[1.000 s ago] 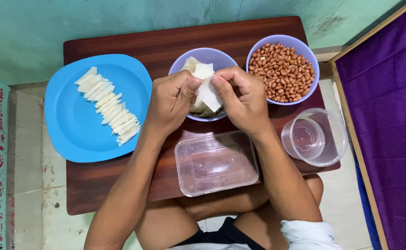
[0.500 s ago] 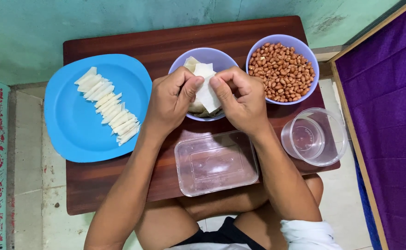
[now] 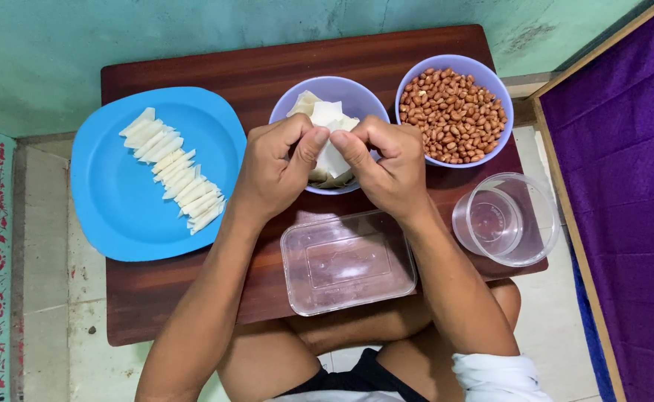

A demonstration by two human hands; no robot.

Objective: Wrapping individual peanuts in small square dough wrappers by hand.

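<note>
Both hands pinch a white wrapper sheet point(image 3: 334, 158) over the purple bowl of wrappers point(image 3: 357, 92): left hand point(image 3: 275, 175) at nine o'clock, right hand point(image 3: 390, 167) at three, fingertips closed on it. Bowl of peanuts point(image 3: 454, 112) sits at two o'clock, clear tub point(image 3: 348, 262) at six, cup point(image 3: 506, 219) at four, blue plate point(image 3: 118, 201) with folded rolls point(image 3: 174, 171) at nine.

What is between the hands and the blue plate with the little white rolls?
Nothing visible. The left hand and right hand pinch a white wrapper over the purple bowl. Only bare brown table lies between them and the blue plate.
</note>
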